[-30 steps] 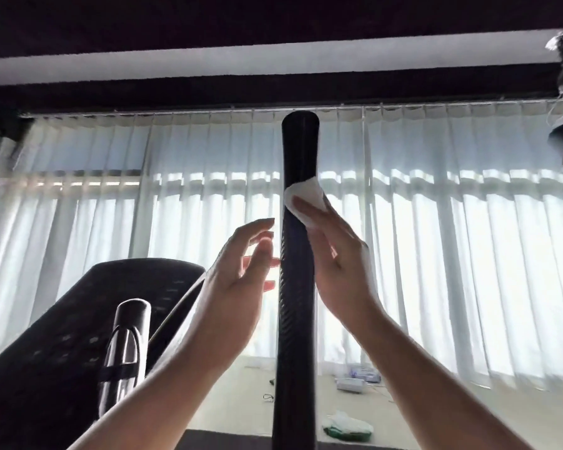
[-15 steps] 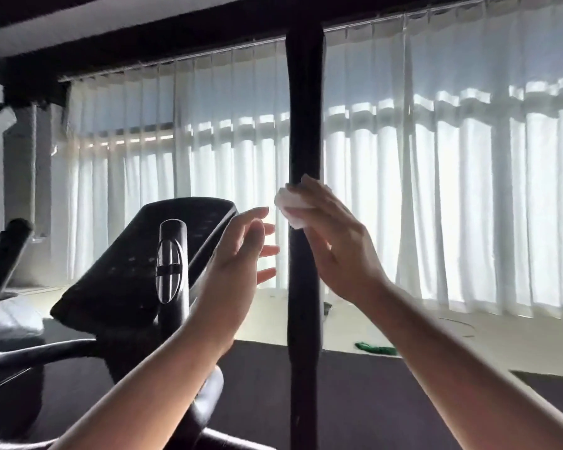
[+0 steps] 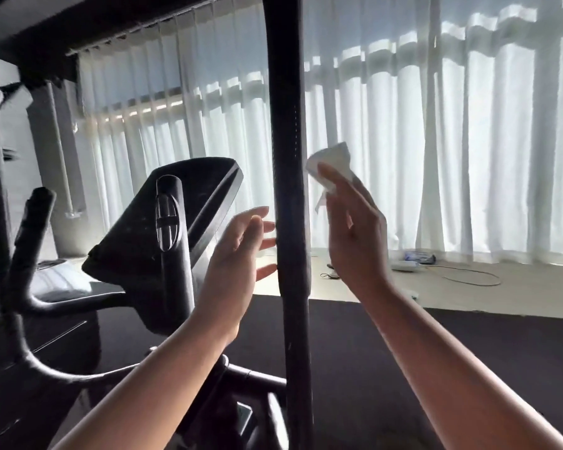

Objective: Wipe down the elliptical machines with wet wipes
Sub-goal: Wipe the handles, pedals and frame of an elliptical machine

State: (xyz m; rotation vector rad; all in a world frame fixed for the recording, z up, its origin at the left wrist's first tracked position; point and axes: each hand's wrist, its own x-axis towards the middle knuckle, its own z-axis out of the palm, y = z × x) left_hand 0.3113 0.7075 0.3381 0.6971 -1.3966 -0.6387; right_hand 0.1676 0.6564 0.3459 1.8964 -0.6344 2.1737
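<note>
A black upright handlebar pole (image 3: 288, 157) of the elliptical machine runs through the middle of the view. My right hand (image 3: 355, 235) holds a crumpled white wet wipe (image 3: 333, 164) just right of the pole, clear of it. My left hand (image 3: 238, 254) is raised on the pole's left side with fingers straight, their tips at or nearly at the pole. The machine's dark console (image 3: 163, 228) tilts at the left, with a shorter grip post (image 3: 169, 222) in front of it.
Curved black handle arms (image 3: 30, 241) fill the left side. White curtains (image 3: 436, 141) cover the window behind. A packet (image 3: 418, 256), a cable (image 3: 468, 277) and small items lie on the pale floor by the curtains. A dark mat (image 3: 403, 345) lies below.
My right hand has taken the wipe off the pole and moved to the pole's right side. The view has tilted down and the left hand has kept its place beside the pole.
</note>
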